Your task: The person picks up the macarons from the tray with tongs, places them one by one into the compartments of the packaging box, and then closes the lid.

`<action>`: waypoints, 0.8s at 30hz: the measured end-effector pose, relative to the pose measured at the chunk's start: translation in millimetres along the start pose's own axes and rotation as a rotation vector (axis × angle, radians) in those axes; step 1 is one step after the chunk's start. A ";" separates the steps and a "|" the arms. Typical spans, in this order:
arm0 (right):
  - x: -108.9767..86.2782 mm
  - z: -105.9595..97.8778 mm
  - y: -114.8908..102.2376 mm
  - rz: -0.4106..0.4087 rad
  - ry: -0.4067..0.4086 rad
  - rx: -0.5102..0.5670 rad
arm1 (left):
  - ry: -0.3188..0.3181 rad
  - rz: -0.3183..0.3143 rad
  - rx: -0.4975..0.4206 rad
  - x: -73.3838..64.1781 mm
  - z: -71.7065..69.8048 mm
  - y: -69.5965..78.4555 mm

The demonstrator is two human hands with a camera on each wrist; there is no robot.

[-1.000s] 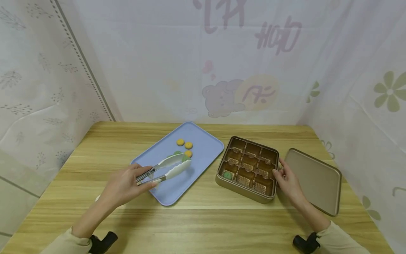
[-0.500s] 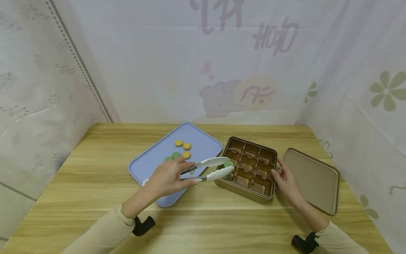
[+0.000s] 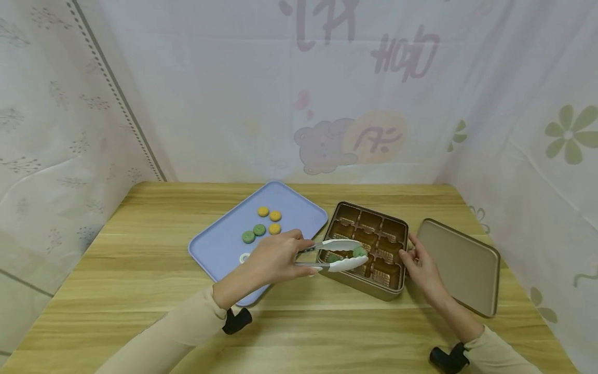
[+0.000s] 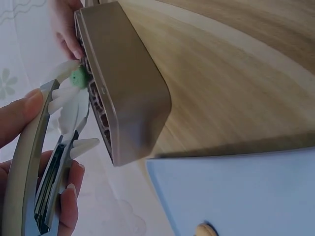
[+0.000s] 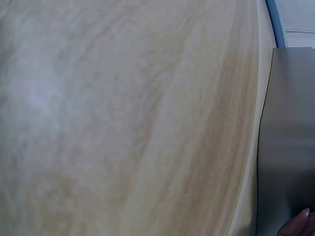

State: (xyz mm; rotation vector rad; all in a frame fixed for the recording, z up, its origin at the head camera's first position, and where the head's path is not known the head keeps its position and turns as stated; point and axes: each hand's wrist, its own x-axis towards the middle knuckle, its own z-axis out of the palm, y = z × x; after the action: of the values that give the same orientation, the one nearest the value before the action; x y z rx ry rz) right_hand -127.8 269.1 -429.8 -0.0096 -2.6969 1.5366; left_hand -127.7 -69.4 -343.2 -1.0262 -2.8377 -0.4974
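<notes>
My left hand grips metal tongs with white scalloped tips. Between those tips sits a round green cookie, over the front-middle compartment of a brown-gold square tin. In the left wrist view the green cookie shows at the tin's open top. Another green cookie, partly covered by the tongs, lies in the front-left compartment. My right hand holds the tin's right side, thumb on the rim; its other fingers are partly hidden. In the right wrist view only fingertips show against the tin wall.
Left of the tin lies a blue tray with several yellow cookies and two green cookies. The tin's flat lid rests on the wooden table to the right. Patterned cloth hangs behind and at both sides.
My left hand has carried the tongs and the green cookie rightward from the tray to over the tin. The right hand stays at the tin's side.
</notes>
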 end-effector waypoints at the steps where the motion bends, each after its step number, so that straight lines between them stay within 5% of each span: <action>1: -0.1 -0.2 -0.1 -0.001 0.000 -0.003 | -0.009 0.003 0.005 1.8 0.0 1.1; 13: -1.8 0.0 -2.8 0.000 -0.003 0.022 | -0.144 -0.029 0.032 19.2 -3.5 10.6; 24: -1.6 0.7 -1.5 0.002 0.011 -0.023 | -0.205 -0.041 0.088 27.0 -4.6 13.5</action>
State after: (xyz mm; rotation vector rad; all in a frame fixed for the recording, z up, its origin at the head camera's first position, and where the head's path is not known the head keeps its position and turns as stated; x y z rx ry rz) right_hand -126.2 267.6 -428.9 -0.0221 -2.7067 1.5010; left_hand -140.1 -44.7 -330.1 -1.0620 -3.0322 -0.2817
